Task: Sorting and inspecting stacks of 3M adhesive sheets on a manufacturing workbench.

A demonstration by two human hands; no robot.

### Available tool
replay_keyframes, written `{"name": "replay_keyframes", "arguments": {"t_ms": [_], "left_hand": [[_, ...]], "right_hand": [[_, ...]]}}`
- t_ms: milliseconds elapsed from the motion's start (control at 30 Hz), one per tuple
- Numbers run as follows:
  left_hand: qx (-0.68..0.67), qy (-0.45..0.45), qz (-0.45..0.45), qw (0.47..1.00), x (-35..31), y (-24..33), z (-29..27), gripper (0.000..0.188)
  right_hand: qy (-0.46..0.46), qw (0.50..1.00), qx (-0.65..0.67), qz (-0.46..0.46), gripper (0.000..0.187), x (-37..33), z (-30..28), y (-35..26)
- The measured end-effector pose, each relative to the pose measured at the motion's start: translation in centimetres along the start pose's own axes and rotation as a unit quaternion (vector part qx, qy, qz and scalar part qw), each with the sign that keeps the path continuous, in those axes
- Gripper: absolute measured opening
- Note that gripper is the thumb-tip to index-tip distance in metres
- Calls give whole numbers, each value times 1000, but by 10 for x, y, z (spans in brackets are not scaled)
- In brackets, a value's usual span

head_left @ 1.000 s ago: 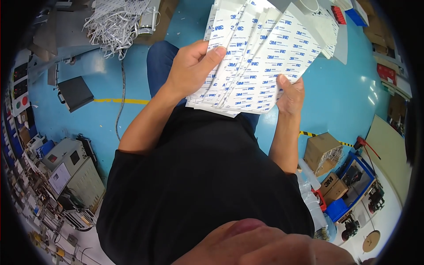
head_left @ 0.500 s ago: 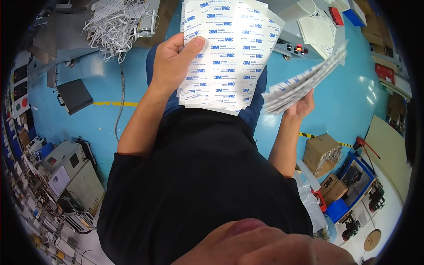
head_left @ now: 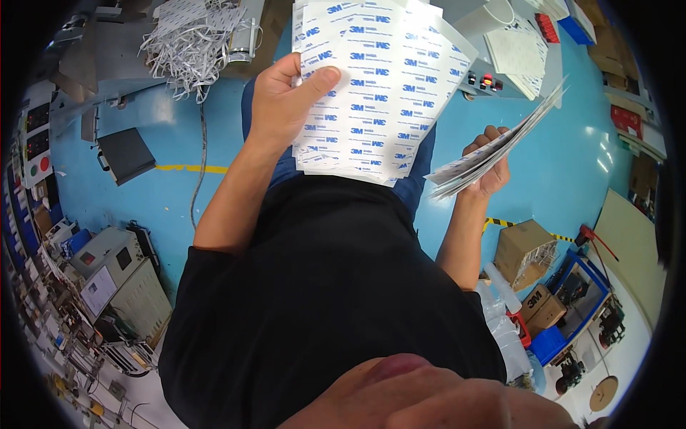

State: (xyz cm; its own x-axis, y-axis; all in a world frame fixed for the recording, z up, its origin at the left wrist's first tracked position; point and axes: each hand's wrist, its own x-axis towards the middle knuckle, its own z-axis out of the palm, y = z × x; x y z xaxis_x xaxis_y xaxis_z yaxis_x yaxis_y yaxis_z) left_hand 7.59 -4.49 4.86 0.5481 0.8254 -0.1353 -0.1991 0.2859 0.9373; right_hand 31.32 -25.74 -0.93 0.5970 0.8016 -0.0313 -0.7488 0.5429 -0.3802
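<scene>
My left hand [head_left: 293, 96] grips the left edge of a fanned stack of white sheets with blue print [head_left: 371, 93], its thumb lying on the top sheet. The sheets look like tape backing paper and overlap unevenly, their lower edges over my lap. Off to the right, my right hand [head_left: 491, 168] is closed around a second, thinner bundle of printed sheets [head_left: 500, 146]. That bundle is tilted and seen nearly edge-on, splaying at its far end. The two bundles are apart. Some right-hand fingers are partly hidden behind the sheets.
A heap of shredded white strips [head_left: 193, 46] lies on the grey bench at far left. At far right, more white sheets [head_left: 516, 57] lie by a white tube [head_left: 493, 16] and a red block [head_left: 547, 28]. An open cardboard box [head_left: 525, 250] stands on the blue floor.
The right-hand bundle has turned more edge-on and its sheets have drawn closer together. The left-hand stack has shifted slightly right and fanned a little wider.
</scene>
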Motion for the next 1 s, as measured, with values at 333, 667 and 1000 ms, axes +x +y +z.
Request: {"name": "replay_keyframes", "arguments": {"t_ms": [333, 667, 1000], "left_hand": [[41, -16, 13, 999, 0, -1, 4, 23], [113, -50, 24, 992, -17, -2, 28, 26], [148, -59, 54, 986, -19, -2, 26, 29]], "right_hand": [[-19, 1000, -19, 8, 31, 2, 4, 9], [-77, 992, -78, 65, 52, -1, 14, 33], [-33, 984, -159, 73, 51, -2, 19, 30]]}}
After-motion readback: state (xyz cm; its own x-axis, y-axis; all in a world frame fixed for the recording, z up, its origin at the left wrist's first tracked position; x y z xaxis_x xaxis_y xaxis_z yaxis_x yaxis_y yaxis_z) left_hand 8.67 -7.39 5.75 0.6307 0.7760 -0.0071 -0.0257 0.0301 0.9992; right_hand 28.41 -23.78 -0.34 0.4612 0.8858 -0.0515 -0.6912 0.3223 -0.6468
